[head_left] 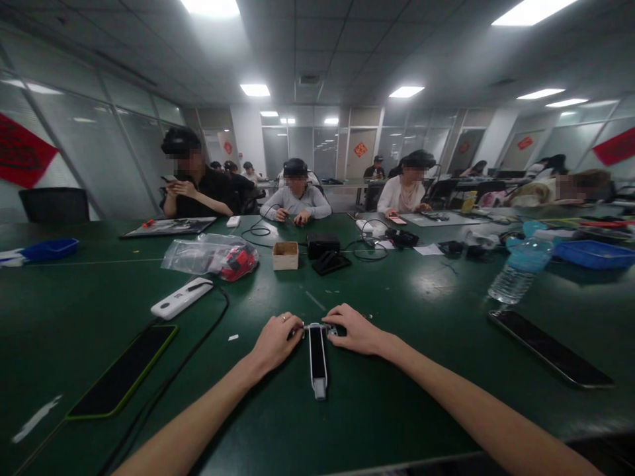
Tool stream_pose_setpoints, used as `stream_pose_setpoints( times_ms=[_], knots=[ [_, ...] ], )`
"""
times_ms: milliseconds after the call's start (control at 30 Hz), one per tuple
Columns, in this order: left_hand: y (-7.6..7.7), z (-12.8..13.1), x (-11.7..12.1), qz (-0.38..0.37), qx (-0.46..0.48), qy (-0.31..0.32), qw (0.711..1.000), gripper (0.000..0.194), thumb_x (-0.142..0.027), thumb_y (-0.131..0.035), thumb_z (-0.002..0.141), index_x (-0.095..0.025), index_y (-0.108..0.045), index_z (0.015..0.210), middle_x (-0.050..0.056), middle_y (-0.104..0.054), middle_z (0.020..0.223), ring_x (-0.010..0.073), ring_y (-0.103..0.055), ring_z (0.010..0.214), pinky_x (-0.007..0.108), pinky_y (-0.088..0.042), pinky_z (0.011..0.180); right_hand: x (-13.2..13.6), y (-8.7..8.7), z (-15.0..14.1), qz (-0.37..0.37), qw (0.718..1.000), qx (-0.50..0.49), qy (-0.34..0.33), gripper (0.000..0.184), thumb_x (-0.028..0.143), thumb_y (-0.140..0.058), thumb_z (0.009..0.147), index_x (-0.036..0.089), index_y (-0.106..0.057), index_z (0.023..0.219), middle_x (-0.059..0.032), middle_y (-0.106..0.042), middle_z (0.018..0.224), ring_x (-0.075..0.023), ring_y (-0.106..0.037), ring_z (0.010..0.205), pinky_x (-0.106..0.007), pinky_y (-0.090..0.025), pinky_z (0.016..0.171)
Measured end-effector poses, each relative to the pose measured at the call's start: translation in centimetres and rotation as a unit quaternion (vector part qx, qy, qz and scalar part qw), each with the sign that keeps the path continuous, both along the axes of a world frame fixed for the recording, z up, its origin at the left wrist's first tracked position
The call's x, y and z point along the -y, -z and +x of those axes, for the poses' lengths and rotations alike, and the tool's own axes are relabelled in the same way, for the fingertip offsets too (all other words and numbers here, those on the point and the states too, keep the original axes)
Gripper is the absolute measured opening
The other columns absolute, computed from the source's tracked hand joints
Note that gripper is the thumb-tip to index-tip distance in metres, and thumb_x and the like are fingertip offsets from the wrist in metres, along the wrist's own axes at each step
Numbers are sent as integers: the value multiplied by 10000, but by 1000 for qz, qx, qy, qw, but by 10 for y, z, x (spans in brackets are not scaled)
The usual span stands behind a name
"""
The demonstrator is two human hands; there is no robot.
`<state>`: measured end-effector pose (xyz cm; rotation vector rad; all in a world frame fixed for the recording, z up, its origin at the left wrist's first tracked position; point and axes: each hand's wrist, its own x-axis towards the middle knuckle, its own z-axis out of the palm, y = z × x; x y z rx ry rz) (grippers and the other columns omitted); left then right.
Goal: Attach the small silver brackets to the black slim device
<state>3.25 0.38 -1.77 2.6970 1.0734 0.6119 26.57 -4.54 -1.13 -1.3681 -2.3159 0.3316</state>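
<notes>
On the green table in front of me lies a narrow toy-scooter-like piece (318, 357) with a black top, a white rim and a pale block at its near end. My left hand (278, 342) rests at the left of its far end, fingers curled and pinched together; what they hold is mostly hidden. On the other side, my right hand (356, 332) has thumb and fingers closed about a small grey metal-looking part (332, 330) beside the far end. A thin bar seems to join the two sides, but its detail is too small to tell.
A small cardboard box (285, 256) and a clear bag with red pieces (233, 261) lie ahead. Left are a white power strip (181, 299) and a green-edged phone (124, 373); right, a water bottle (520, 268) and a dark phone (550, 348). Several people sit opposite.
</notes>
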Motion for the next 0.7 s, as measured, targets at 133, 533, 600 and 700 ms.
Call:
stream_pose_setpoints(
  times_ms=[133, 533, 600, 700],
  knots=[
    [0, -1, 0, -4, 6, 3, 1000, 103, -224, -510, 870, -209, -602, 913, 9, -624, 885, 167, -579, 798, 280, -397, 700, 1, -15, 11, 16, 999, 34, -1, 447, 429, -547, 838, 206, -564, 1225, -89, -542, 1200, -219, -487, 1072, -356, -427, 894],
    [-3, 0, 1, -15, -3, -5, 1000, 116, -236, -498, 878, -203, -601, 920, 19, -629, 893, 168, -577, 790, 288, -411, 710, -9, -27, 76, -12, 980, 176, 88, 202, 282, -576, 805, 236, -697, 960, -77, -649, 947, -243, -557, 914, -347, -422, 788],
    [-3, 0, 2, -13, -8, -11, 1000, 117, -240, -501, 878, -204, -603, 921, 21, -631, 897, 171, -579, 795, 289, -412, 709, -9, -24, 72, -25, 982, 164, 85, 188, 261, -593, 789, 238, -702, 941, -73, -654, 922, -237, -567, 893, -337, -426, 777],
    [-3, 0, 2, -11, -9, -14, 1000, 120, -239, -496, 880, -204, -602, 924, 21, -634, 903, 173, -586, 810, 285, -411, 708, -9, -25, 67, -37, 984, 149, 89, 159, 221, -585, 783, 221, -706, 885, -70, -660, 885, -224, -581, 859, -320, -429, 766]
  ],
)
